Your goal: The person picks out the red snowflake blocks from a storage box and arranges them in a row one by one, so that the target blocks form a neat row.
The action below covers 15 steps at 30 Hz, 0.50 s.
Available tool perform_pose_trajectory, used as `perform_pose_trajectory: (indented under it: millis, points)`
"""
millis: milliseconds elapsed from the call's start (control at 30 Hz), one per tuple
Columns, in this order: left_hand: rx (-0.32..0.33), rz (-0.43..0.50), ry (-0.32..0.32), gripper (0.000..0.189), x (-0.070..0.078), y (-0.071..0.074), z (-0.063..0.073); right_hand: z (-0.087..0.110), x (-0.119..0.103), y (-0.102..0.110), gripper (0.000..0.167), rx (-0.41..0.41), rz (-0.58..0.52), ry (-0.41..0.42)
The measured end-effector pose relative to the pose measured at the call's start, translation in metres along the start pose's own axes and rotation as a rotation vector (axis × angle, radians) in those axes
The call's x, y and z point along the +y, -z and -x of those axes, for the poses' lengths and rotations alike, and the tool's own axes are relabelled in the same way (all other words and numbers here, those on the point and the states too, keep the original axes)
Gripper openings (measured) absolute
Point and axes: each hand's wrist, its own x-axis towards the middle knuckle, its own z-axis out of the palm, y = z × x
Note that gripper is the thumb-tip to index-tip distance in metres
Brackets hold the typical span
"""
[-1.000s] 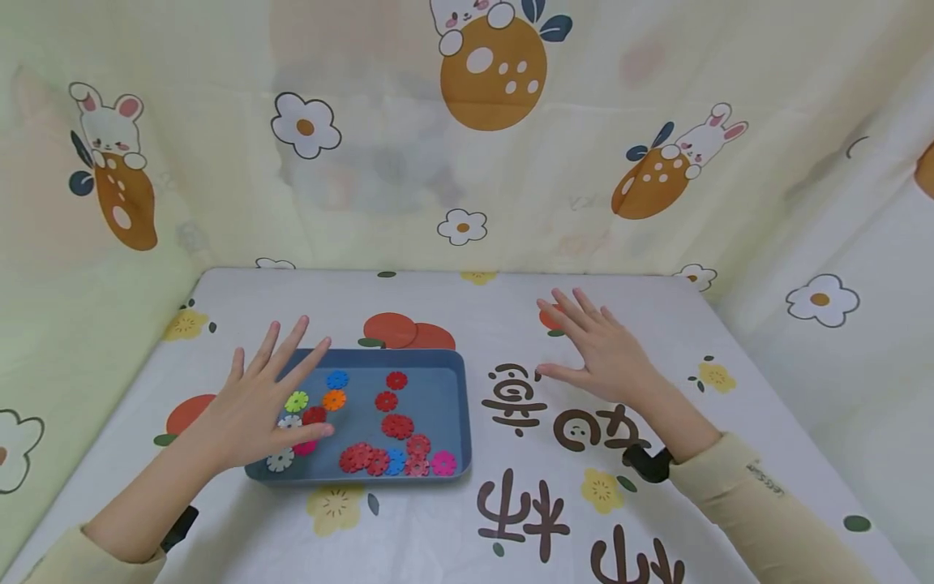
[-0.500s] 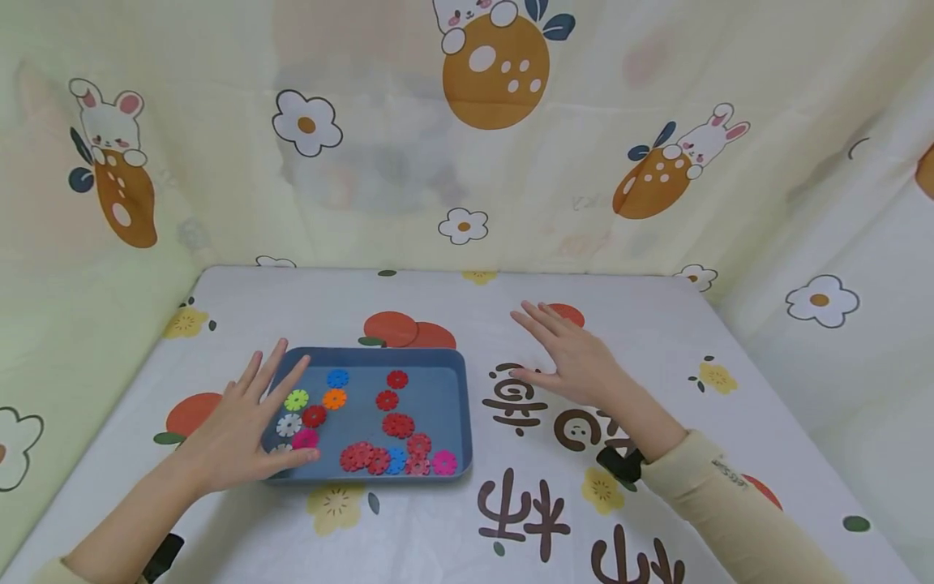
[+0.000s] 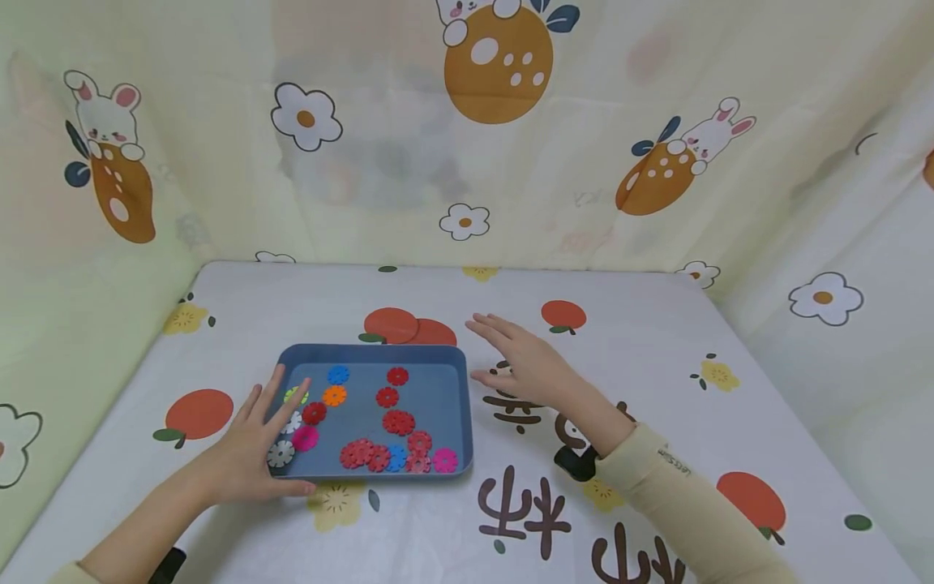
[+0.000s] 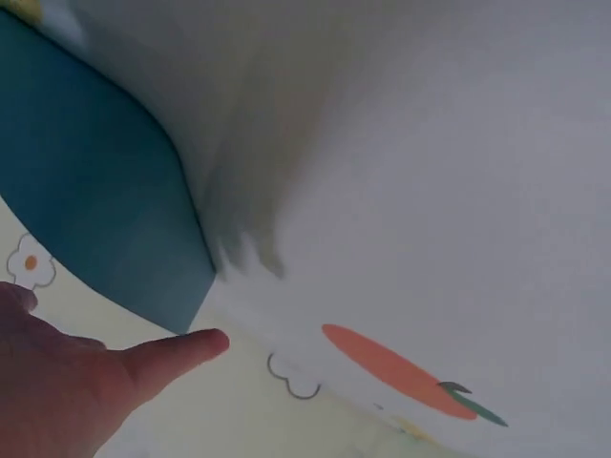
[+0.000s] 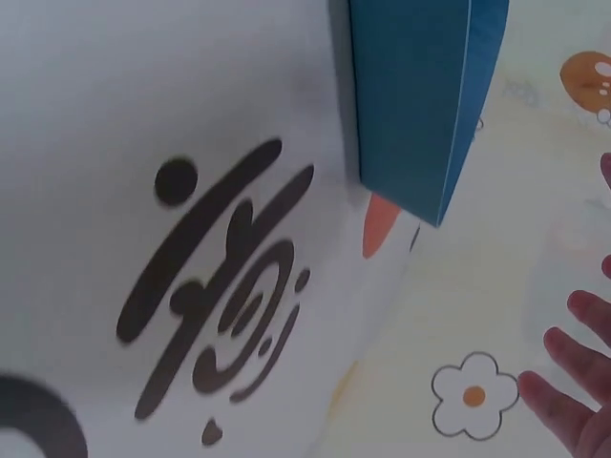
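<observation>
A blue rectangular tray (image 3: 430,369) lies on the table, holding several notched plastic discs: red (image 3: 398,422), orange (image 3: 335,396), blue (image 3: 339,375), pink (image 3: 306,439) and white (image 3: 280,454). My left hand (image 3: 244,458) is at the tray's left side, fingers spread and partly over its left rim, thumb along the front left corner. To the right of the tray, my right hand (image 3: 529,365) has its fingers extended toward the right rim, a small gap apart from it. In the right wrist view, its fingertips (image 5: 563,358) show at the right edge, beside the tray's outer wall (image 5: 410,86).
A white cloth printed with fruit, flowers and dark lettering (image 3: 524,511) covers the table. Behind and at both sides hangs a pale curtain (image 3: 379,186) with rabbit and flower prints.
Both hands have come lower and closer to the tray. My right hand moved left toward the right rim; my left hand moved down to the left rim. The tray and discs stayed put.
</observation>
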Motion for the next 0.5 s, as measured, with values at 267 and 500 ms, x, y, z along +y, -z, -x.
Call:
perform_pose_trajectory:
  millis: [267, 500]
  points:
    - [-0.034, 0.081, 0.026, 0.123, -0.001, -0.002, -0.002, -0.019, -0.014, -0.021, 0.066, -0.050, -0.044, 0.022]
    - [-0.051, 0.141, 0.046, 0.127, -0.002, -0.004, -0.004, -0.037, -0.027, -0.038, 0.061, -0.105, -0.026, 0.048]
